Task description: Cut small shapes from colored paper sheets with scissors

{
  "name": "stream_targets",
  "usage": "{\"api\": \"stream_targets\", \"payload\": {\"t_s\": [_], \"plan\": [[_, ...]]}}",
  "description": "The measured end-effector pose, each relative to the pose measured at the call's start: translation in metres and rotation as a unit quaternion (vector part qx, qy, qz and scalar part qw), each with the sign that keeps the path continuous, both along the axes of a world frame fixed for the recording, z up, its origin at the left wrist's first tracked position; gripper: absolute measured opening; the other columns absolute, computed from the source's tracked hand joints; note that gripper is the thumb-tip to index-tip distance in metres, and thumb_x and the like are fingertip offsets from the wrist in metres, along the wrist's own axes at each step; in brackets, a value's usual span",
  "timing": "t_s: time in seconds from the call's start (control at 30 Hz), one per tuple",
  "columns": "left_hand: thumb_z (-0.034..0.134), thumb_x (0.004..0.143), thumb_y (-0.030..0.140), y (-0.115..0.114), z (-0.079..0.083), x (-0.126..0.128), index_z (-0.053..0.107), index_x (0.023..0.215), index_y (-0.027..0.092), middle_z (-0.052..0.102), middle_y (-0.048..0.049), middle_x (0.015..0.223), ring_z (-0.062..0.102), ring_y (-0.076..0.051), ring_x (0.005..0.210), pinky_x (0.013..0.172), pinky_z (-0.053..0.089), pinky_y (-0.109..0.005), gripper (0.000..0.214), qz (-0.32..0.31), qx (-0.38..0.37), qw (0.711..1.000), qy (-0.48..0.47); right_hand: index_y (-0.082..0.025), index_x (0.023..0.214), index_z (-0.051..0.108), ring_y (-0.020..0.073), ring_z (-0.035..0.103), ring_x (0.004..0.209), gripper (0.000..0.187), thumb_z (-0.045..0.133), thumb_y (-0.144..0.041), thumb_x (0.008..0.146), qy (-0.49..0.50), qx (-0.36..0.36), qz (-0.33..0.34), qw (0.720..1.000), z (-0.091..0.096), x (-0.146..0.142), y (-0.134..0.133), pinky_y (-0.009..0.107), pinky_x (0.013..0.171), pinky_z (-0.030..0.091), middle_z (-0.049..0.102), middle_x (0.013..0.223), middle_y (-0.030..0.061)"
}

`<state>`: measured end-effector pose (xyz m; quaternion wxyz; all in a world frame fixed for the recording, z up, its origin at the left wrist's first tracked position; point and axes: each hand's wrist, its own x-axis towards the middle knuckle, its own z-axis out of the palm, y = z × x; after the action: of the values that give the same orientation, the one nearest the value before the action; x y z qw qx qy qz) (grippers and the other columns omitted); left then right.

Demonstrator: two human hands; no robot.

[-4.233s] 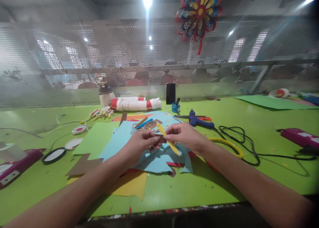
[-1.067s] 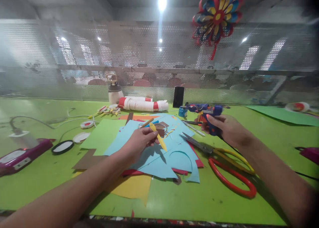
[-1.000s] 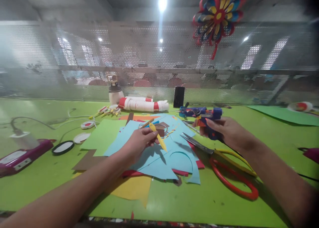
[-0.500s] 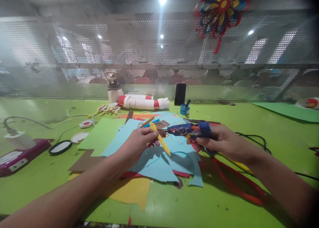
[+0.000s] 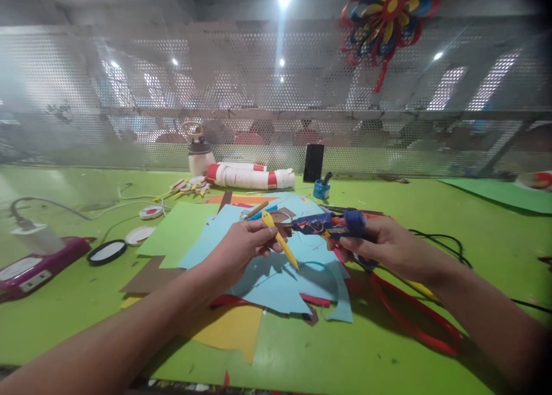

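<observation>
Between thumb and fingers, my left hand [image 5: 254, 242] pinches a long yellow paper cutout [image 5: 288, 253] with a pointed lower end and small dark marks near its top. My right hand [image 5: 382, 242] is wrapped round a dark blue glue gun [image 5: 328, 224], whose nozzle points left, close to the cutout; I cannot tell if they touch. Below both hands lie light blue paper sheets [image 5: 276, 286], with a brown pen-like stick [image 5: 257, 210] and a blue one just behind my left hand. Red-handled scissors [image 5: 414, 320] rest under my right forearm.
A purple power strip [image 5: 41, 268] with a white plug sits at the left, near a round black-rimmed lid [image 5: 107, 252]. At the back stand a white paper roll [image 5: 250, 177], a jar [image 5: 201, 159], a phone [image 5: 313, 163] and a blue pot [image 5: 321, 189]. Black cable [image 5: 448, 242] lies right.
The view has shifted slightly, so everything sits a little further right. Both hands keep their holds, and the glue gun and yellow cutout stay nearly in the same place relative to each other.
</observation>
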<state>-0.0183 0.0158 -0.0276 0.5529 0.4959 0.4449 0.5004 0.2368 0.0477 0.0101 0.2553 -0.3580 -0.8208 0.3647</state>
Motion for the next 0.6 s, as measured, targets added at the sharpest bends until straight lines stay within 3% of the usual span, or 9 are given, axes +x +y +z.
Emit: {"api": "stream_targets", "payload": {"t_s": [0.6], "plan": [[0.067,0.077,0.025,-0.0001,0.0016,0.0005,0.073,0.077,0.011,0.067,-0.0073,0.071,0.057,-0.010,0.062,0.055,0.039,-0.020,0.015,-0.006,-0.015,1.000,-0.013,-0.020,0.078,0.068,0.0140,0.055,0.062,0.026,0.061,-0.044,0.083,0.008,-0.039,0.016,0.999,-0.0022,0.0034,0.0002,0.025,0.055,0.042,0.061,0.069,0.0009]]}}
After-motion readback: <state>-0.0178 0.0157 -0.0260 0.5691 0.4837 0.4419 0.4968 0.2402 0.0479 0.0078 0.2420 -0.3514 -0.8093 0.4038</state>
